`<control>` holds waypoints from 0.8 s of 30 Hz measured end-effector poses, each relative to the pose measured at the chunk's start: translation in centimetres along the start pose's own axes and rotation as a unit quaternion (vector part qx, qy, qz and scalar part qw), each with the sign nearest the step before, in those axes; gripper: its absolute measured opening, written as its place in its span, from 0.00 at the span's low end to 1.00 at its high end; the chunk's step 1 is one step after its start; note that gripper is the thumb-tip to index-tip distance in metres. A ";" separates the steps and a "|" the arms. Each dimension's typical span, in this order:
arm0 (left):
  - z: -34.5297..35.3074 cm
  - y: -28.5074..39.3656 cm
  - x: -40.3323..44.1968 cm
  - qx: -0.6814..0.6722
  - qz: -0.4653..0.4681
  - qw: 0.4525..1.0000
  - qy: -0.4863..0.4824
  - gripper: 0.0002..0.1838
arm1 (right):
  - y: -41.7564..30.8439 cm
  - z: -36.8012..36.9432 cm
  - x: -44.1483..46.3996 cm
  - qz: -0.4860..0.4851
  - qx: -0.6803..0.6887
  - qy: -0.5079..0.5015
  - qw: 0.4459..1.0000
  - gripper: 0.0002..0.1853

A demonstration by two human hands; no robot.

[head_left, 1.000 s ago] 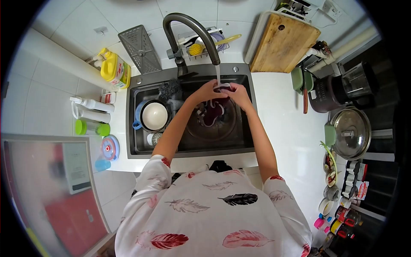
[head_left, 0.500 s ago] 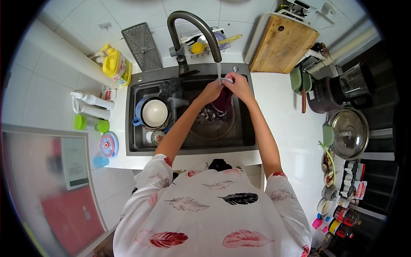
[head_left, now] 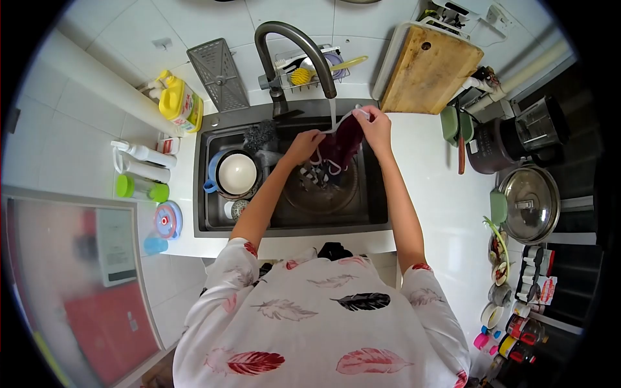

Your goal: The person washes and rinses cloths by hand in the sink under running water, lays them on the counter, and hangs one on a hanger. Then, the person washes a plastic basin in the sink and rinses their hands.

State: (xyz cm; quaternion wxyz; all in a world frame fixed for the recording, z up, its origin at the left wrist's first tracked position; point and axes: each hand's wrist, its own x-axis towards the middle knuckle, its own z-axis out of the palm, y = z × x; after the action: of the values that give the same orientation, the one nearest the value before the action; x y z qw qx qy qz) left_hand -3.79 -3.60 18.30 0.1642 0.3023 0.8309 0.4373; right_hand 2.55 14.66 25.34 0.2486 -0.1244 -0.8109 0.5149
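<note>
We list: maroon cloth, soft-looking; faucet, metal, satin; sink, dark, dull-finished; countertop, smooth, glossy; cutting board, wood, matt; round lid, metal, polished; yellow jug, plastic, shiny; bowl, smooth, glossy.

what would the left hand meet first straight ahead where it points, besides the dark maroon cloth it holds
The left hand would probably meet the thin clear water stream from the curved grey metal tap; depth is unclear.
</note>
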 end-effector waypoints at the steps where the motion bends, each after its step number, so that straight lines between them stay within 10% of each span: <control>1: 0.4 0.0 0.2 -0.038 0.006 0.998 0.042 0.13 | 0.3 0.1 -0.3 0.002 0.000 0.000 1.000 0.10; 16: 1.4 4.8 2.3 -0.103 -0.012 0.991 0.080 0.11 | 3.5 2.9 -2.9 0.150 0.064 -0.111 0.980 0.12; 22: -0.1 5.5 1.7 -0.038 0.063 0.994 0.084 0.10 | 3.6 2.1 -1.6 0.076 -0.164 -0.144 0.973 0.10; 24: -0.3 5.5 1.5 -0.035 0.088 0.992 0.088 0.10 | 4.0 2.0 -1.5 -0.100 -0.177 -0.082 0.976 0.10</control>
State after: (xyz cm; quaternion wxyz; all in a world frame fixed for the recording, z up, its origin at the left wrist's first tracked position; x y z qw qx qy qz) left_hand -3.11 -0.45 22.99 0.0622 0.3284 0.7965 0.5039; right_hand 2.58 14.17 20.62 0.2058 -0.0420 -0.9153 0.3437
